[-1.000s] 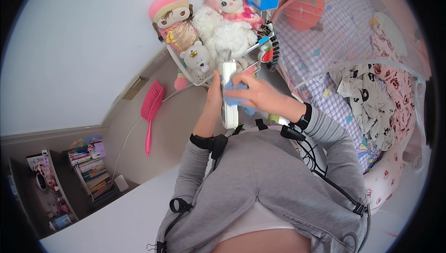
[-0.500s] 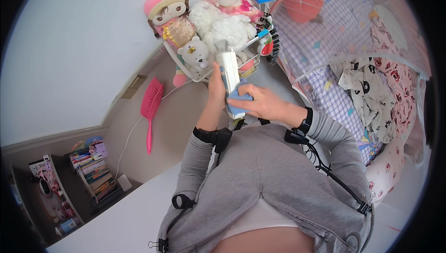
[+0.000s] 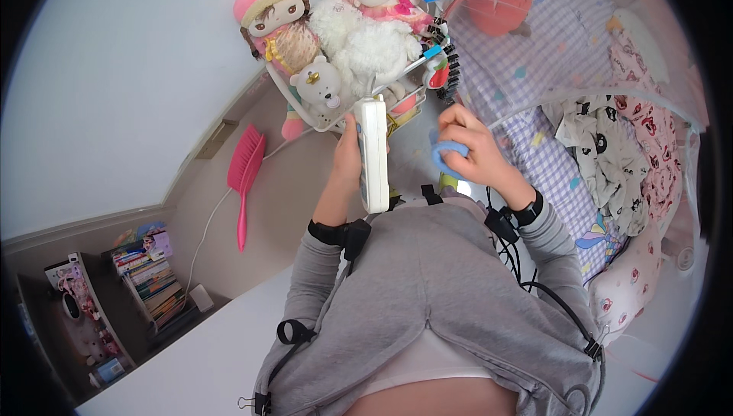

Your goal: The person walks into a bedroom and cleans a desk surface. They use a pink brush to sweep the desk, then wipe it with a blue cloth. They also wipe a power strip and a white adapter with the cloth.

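Note:
My left hand [image 3: 347, 158] is wrapped round the left side of a white, slim, box-shaped device [image 3: 375, 156], held upright with its narrow edge toward me. A thin grey piece sticks up at its top end. The face of the device is turned left and mostly hidden, so its kind cannot be told. To the right, apart from the device, my right hand [image 3: 475, 150] pinches a bunched blue cloth [image 3: 444, 158] between thumb and curled fingers.
Beyond my hands, a white wire basket [image 3: 334, 123] holds dolls and a white plush toy [image 3: 374, 49]. A pink brush [image 3: 246, 164] lies left on the grey-brown surface. Shelves with books [image 3: 156, 288] stand lower left. At right is a bed with a checked sheet [image 3: 534, 164] and netting.
My right hand has drawn the blue cloth off the device and away to the right. The device has turned slightly, showing more of its narrow edge, while my left hand keeps hold.

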`<state>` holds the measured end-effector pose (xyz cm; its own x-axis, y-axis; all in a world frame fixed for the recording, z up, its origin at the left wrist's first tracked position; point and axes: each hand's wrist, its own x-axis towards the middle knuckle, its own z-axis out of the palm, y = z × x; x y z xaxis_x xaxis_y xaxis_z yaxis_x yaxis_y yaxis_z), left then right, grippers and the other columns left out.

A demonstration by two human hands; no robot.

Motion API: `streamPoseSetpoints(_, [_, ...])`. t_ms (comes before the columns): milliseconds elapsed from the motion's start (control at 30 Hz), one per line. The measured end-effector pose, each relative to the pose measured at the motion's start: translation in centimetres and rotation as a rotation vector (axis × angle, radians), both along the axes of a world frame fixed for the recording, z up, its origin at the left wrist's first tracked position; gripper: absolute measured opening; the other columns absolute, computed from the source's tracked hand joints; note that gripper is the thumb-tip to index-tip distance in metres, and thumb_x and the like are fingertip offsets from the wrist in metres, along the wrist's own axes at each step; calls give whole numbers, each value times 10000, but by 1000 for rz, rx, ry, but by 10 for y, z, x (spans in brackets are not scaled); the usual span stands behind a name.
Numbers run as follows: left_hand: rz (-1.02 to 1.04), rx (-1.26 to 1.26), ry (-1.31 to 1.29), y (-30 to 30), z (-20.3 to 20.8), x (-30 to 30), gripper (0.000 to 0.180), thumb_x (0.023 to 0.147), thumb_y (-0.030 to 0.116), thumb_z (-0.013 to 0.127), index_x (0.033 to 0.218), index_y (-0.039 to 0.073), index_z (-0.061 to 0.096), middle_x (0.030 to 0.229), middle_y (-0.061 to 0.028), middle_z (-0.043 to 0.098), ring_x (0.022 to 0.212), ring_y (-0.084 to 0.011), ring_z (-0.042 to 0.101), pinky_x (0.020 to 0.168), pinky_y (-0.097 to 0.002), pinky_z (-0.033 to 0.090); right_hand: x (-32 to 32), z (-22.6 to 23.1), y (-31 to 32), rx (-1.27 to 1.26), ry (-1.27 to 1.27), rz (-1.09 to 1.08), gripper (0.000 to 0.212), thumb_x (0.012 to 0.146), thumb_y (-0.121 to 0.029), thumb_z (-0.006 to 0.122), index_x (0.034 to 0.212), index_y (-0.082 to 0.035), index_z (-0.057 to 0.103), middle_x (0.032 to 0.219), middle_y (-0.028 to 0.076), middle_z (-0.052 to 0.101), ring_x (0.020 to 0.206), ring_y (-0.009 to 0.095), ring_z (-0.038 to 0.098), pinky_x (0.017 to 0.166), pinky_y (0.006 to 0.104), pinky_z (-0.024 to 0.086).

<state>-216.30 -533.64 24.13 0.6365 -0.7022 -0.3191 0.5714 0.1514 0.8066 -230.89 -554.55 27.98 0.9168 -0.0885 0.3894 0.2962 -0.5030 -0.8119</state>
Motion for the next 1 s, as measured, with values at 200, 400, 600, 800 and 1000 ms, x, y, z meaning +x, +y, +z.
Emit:
streamPoseSetpoints(200, [41,122,1,4,4,-11,655,1049,559,246,1330,27,506,890,-53,629,743,-125,586,661,-276,494,27,16,27,111,137,121,476,831,-121,654,1285,-76,519,990,104,620,899,284,633,793,370,502])
streamPoseSetpoints(400, [93,154,-77,3,10,-22,650,1058,543,220,1250,26,563,1018,-60,658,895,-119,635,779,-272,530,41,19,42,262,264,220,630,853,-86,603,1439,-75,372,1039,119,645,933,232,640,838,342,493])
streamPoseSetpoints(600, [-16,211,-291,9,8,-15,667,1067,515,178,1232,4,573,1023,-77,657,897,-110,633,767,-263,534,48,19,43,279,319,244,541,884,-83,563,1390,-60,374,1084,156,669,984,226,657,862,347,496])
streamPoseSetpoints(800, [33,176,-322,5,2,-17,644,1073,497,188,1199,3,582,987,-61,658,881,-108,619,782,-272,524,46,23,40,172,284,261,512,884,-107,562,1367,-74,395,1014,169,666,931,295,677,793,375,512])
streamPoseSetpoints(1000, [-103,277,-390,11,0,-7,652,1073,499,174,1237,5,566,1052,-75,648,930,-117,627,831,-277,526,47,22,35,5,321,177,502,864,-139,606,1333,-92,432,901,173,656,796,363,670,681,427,514])
